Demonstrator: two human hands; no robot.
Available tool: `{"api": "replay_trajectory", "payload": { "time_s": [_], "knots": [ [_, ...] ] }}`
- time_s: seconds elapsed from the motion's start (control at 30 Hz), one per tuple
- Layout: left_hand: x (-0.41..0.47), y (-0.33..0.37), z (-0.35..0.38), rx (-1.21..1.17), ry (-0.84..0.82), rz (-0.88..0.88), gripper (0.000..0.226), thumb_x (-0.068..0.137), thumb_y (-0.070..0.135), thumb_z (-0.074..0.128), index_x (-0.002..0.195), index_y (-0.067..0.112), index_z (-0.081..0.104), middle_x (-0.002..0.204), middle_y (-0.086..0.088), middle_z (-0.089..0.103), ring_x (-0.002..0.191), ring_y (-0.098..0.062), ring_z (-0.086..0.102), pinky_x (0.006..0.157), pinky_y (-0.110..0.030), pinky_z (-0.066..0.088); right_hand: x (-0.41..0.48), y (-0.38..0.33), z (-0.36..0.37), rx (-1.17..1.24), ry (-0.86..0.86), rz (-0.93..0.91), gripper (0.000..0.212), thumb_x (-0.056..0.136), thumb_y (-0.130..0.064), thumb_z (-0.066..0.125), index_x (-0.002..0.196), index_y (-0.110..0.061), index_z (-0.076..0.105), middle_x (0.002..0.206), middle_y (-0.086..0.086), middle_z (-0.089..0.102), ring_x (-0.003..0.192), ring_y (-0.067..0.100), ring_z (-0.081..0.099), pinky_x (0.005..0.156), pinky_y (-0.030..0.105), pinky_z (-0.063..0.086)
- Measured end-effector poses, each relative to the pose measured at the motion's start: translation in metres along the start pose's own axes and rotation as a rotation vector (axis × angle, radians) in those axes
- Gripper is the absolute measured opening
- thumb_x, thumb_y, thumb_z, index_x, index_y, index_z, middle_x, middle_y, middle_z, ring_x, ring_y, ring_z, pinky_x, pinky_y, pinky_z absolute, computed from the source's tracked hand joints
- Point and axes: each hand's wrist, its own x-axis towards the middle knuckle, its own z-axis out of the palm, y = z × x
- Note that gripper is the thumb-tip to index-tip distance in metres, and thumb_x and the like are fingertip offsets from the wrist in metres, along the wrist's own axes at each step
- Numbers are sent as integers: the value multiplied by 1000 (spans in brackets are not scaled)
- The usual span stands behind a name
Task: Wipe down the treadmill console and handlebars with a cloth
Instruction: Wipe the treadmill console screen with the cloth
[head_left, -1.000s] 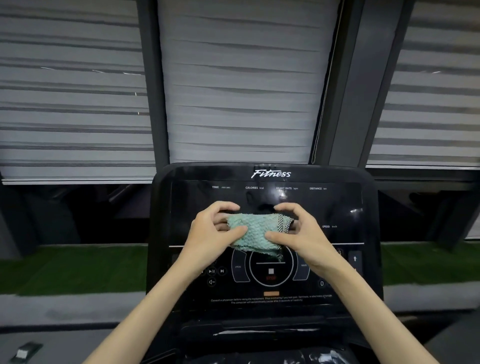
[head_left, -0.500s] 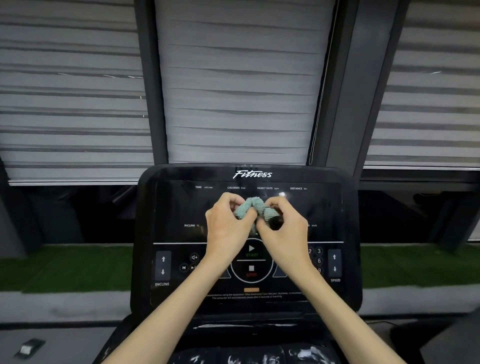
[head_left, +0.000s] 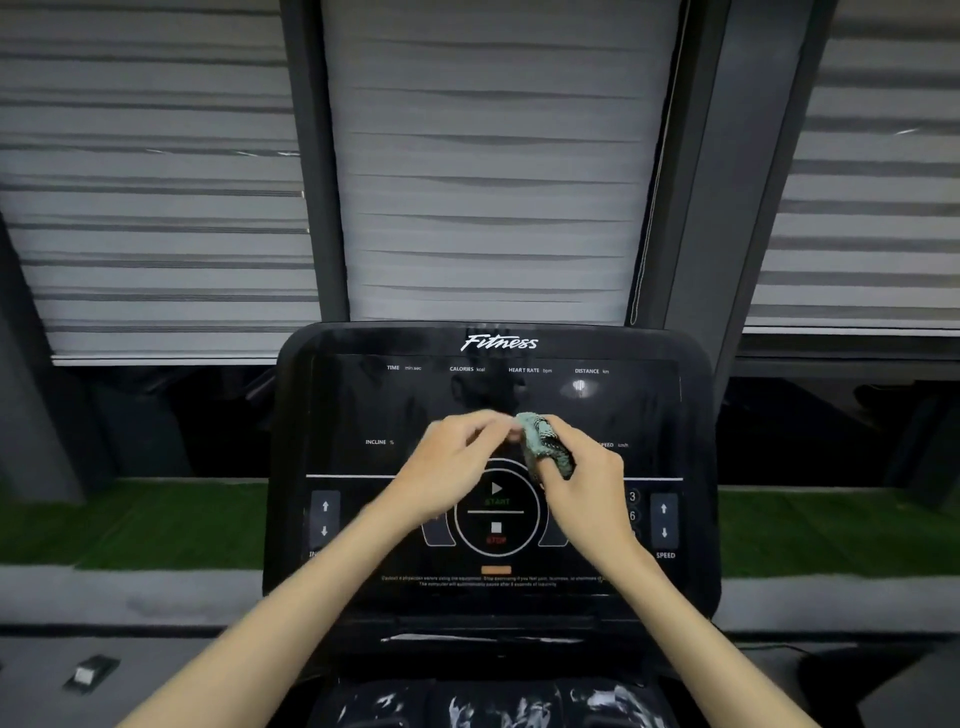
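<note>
From the head camera, the teal cloth (head_left: 544, 440) is wadded into a tight bundle in the right hand (head_left: 587, 483), whose fingers and thumb are wrapped round it. It is held in front of the dark middle band of the treadmill console (head_left: 363, 405), just above the START/STOP dial (head_left: 496, 512). The left hand (head_left: 457, 467) is curled, its fingertips right at the cloth's near edge. Motion blur hides whether it pinches the fabric or has let go.

This looks like the preparation step: the cloth is being gathered into a pad and no wiping has begun. Next, the pad has to be pressed flat on the glossy panel and swept across it (lightly over the touch controls).

A second ago the cloth hung spread between both hands. Half a second ago both hands were bunching it. Now it sits mostly in the right.
</note>
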Motion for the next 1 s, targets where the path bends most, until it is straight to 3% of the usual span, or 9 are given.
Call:
{"api": "replay_trajectory", "payload": {
  "time_s": [0.1, 0.2, 0.33, 0.47, 0.6, 0.7, 0.77, 0.9, 1.0],
  "knots": [
    [27, -25, -43, 445, 181, 216, 47, 97, 39, 38, 124, 9, 63, 127, -7, 62, 122, -21, 53, 111, -35, 35, 15, 2, 2, -90, 27, -11, 44, 83, 4, 58, 119, -20, 66, 105, -12, 68, 96, 10, 63, 88, 22, 47],
    [60, -54, -104, 632, 287, 190, 64, 95, 44, 31, 137, 0, 52, 142, -18, 51, 135, -32, 43, 117, -41, 27, 53, 6, 1, -164, 194, -41, 39, 83, 4, 61, 119, -10, 65, 121, 4, 66, 110, 23, 63, 97, 34, 49],
    [87, -78, -157, 729, 209, 158, 69, 96, 47, 24, 143, 1, 46, 150, -14, 45, 141, -28, 37, 117, -38, 21, 119, 18, -5, -365, 373, 54, 38, 85, 7, 53, 122, -3, 57, 146, 19, 44, 124, 40, 51, 99, 47, 43],
    [91, -97, -175, 688, 118, 169, 79, 96, 59, 15, 125, -1, 59, 129, -17, 61, 125, -32, 51, 107, -36, 30, 142, 16, 23, -532, 419, 83, 43, 87, 11, 49, 129, 2, 53, 137, 23, 51, 118, 45, 54, 83, 50, 48],
    [90, -99, -173, 585, 104, 159, 56, 105, 42, 24, 118, 4, 64, 125, -9, 64, 123, -25, 52, 104, -30, 31, 121, -8, 104, -616, 361, -71, 61, 74, 17, 58, 132, 1, 53, 136, 22, 54, 124, 41, 53, 77, 50, 56],
    [91, -102, -174, 616, 75, 238, 74, 97, 51, 11, 116, 2, 63, 120, -12, 65, 119, -27, 53, 105, -30, 30, 104, -37, 161, -557, 276, -210, 72, 69, 22, 53, 138, 2, 46, 142, 20, 48, 134, 39, 42, 100, 49, 47],
    [91, -107, -174, 683, 65, 281, 75, 96, 52, 10, 124, 5, 62, 126, -10, 65, 121, -27, 54, 107, -37, 36, 94, -49, 181, -542, 212, -310, 66, 74, 17, 41, 139, 3, 45, 144, 20, 46, 136, 38, 38, 111, 50, 33],
    [87, -106, -165, 758, 129, 281, 65, 97, 46, 14, 123, 13, 64, 120, -4, 68, 109, -30, 62, 90, -44, 45, 89, -47, 173, -628, 78, -518, 57, 83, 7, 29, 135, 1, 52, 140, 15, 52, 133, 34, 45, 111, 44, 35],
    [89, -103, -167, 698, 139, 237, 71, 96, 48, 5, 111, 9, 63, 107, -8, 69, 99, -33, 60, 88, -47, 45, 97, -23, 143, -663, 76, -558, 63, 77, 10, 27, 134, 1, 53, 140, 16, 51, 132, 36, 46, 108, 49, 39]
  ]
}}
